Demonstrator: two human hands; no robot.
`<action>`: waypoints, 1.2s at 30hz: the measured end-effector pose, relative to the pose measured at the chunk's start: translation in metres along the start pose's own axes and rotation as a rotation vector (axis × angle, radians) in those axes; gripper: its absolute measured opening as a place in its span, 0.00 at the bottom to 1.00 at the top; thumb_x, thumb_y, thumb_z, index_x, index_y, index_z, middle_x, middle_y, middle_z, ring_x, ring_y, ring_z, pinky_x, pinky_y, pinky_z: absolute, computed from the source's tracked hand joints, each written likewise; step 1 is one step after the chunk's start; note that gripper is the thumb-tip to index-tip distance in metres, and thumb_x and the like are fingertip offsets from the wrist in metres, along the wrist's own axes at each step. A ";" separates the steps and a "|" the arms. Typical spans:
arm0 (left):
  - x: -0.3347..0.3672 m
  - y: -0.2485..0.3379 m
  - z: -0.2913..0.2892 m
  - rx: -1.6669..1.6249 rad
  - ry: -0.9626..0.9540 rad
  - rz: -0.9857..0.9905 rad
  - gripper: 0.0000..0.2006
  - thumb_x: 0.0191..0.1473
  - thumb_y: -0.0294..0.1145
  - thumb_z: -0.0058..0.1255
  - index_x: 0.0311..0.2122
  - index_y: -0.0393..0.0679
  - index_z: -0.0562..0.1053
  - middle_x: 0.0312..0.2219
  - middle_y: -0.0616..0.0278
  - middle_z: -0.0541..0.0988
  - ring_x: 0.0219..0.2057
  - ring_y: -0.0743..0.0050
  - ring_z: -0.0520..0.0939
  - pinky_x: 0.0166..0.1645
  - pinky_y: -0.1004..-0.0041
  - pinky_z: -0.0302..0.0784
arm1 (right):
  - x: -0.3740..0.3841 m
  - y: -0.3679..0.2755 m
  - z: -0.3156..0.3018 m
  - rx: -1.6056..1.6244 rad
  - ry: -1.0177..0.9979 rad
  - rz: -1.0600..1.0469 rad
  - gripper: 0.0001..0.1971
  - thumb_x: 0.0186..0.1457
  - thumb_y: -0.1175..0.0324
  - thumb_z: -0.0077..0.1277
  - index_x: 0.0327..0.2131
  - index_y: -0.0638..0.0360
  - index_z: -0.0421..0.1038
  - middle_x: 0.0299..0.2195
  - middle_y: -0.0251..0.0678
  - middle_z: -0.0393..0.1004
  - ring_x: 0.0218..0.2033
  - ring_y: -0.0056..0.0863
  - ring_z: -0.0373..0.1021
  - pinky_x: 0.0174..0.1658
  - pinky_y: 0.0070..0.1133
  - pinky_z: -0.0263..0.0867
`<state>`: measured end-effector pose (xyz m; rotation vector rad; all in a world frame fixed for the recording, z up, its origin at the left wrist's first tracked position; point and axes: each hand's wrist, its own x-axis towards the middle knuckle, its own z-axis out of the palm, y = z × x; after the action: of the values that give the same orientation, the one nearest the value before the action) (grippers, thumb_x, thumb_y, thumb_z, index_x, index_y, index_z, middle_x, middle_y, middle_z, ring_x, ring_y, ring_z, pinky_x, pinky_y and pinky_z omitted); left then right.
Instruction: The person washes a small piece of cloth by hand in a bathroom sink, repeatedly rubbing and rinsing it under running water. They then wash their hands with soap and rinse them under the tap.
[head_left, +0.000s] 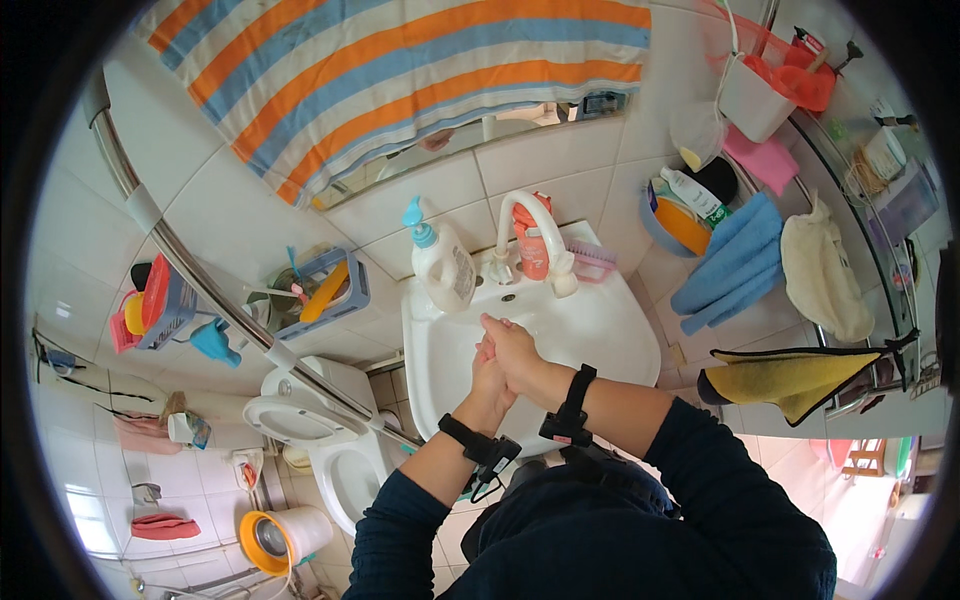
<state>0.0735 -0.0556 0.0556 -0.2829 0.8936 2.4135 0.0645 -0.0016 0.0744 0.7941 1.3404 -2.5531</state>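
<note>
Over the white washbasin (pixel 632 340), my left hand (pixel 487 380) and my right hand (pixel 514 352) press against each other, palm to palm. The right one lies closed over the left, whose fingers are mostly hidden. No object shows between them. Just beyond my hands, a white pump bottle (pixel 444 272) with a light blue top stands on the basin's back left rim. A white curved faucet (pixel 537 215) rises behind the bowl, its spout to the right of the bottle. I see no water running from it.
Behind the faucet stand a red-orange container (pixel 533 250) and a pink brush (pixel 592 258). Blue and cream towels (pixel 735 262) hang right, near a yellow cloth (pixel 795 383). A metal rail (pixel 190 260) crosses the left side, before a toilet (pixel 350 478). A striped towel (pixel 400 75) hangs above.
</note>
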 end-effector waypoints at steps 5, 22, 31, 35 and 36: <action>0.001 0.002 0.001 0.091 0.067 0.007 0.07 0.56 0.30 0.41 0.40 0.43 0.65 0.40 0.60 0.71 0.42 0.67 0.73 0.49 0.69 0.70 | 0.011 -0.004 -0.021 0.628 -0.156 0.185 0.13 0.58 0.65 0.41 0.21 0.58 0.62 0.13 0.28 0.54 0.15 0.24 0.53 0.39 0.26 0.65; 0.011 0.021 0.038 -0.034 0.248 0.047 0.20 0.58 0.51 0.38 0.20 0.49 0.58 0.14 0.67 0.61 0.20 0.72 0.66 0.36 0.65 0.70 | -0.013 -0.013 -0.041 0.707 -0.418 0.212 0.08 0.51 0.85 0.38 0.32 0.61 0.62 0.35 0.31 0.65 0.45 0.20 0.62 0.53 0.15 0.55; 0.017 0.022 0.024 0.955 0.401 0.335 0.11 0.58 0.39 0.39 0.29 0.43 0.64 0.21 0.65 0.68 0.25 0.74 0.70 0.34 0.71 0.70 | -0.030 -0.017 -0.041 0.141 -0.370 0.140 0.16 0.53 0.67 0.48 0.42 0.67 0.64 0.40 0.36 0.67 0.42 0.22 0.64 0.46 0.21 0.59; 0.002 0.009 0.032 1.759 0.026 0.761 0.09 0.48 0.29 0.38 0.33 0.39 0.69 0.32 0.58 0.72 0.37 0.66 0.71 0.44 0.72 0.66 | -0.030 -0.023 -0.040 -0.079 -0.267 0.120 0.23 0.49 0.59 0.53 0.41 0.69 0.63 0.37 0.41 0.67 0.41 0.29 0.65 0.44 0.26 0.61; -0.002 0.006 0.035 1.862 -0.096 0.868 0.11 0.44 0.27 0.37 0.31 0.38 0.71 0.35 0.55 0.72 0.41 0.61 0.70 0.47 0.71 0.63 | -0.029 -0.023 -0.040 0.005 -0.283 0.181 0.22 0.49 0.59 0.53 0.41 0.66 0.62 0.37 0.40 0.67 0.40 0.29 0.66 0.44 0.26 0.62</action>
<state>0.0714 -0.0369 0.0863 1.0429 2.9786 1.0274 0.0957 0.0411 0.0878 0.5046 1.1214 -2.4172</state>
